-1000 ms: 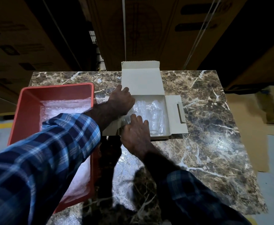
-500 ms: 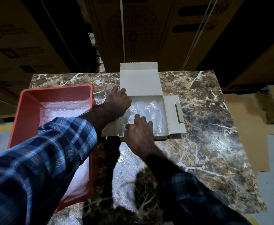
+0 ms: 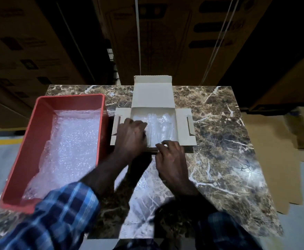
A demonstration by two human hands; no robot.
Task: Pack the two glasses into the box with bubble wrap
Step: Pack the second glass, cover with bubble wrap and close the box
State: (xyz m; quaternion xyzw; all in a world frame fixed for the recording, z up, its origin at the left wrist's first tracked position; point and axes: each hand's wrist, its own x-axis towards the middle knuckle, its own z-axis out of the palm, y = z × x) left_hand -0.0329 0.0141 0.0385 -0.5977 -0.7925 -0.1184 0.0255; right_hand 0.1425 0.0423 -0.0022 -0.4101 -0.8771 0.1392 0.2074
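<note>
The open cardboard box (image 3: 153, 94) lies mid-table with its lid folded back and both side flaps spread. Inside lie the two clear glasses (image 3: 163, 127), side by side on bubble wrap (image 3: 154, 136); their outlines are hard to separate. My left hand (image 3: 131, 136) covers the box's left part and presses down on the wrap there; its fingertips are hidden. My right hand (image 3: 171, 156) sits at the box's near edge, fingers curled over the front wall.
A red plastic tray (image 3: 70, 98) lined with more bubble wrap (image 3: 66, 145) stands just left of the box. The marble table (image 3: 219, 141) stretches to the right. Flat cardboard sheets (image 3: 273, 159) lie on the floor beyond the right edge, and large cartons (image 3: 165, 42) rise behind.
My left hand has drawn back from the box's far left corner to its near left side. My right hand has slid out of the box to its front edge.
</note>
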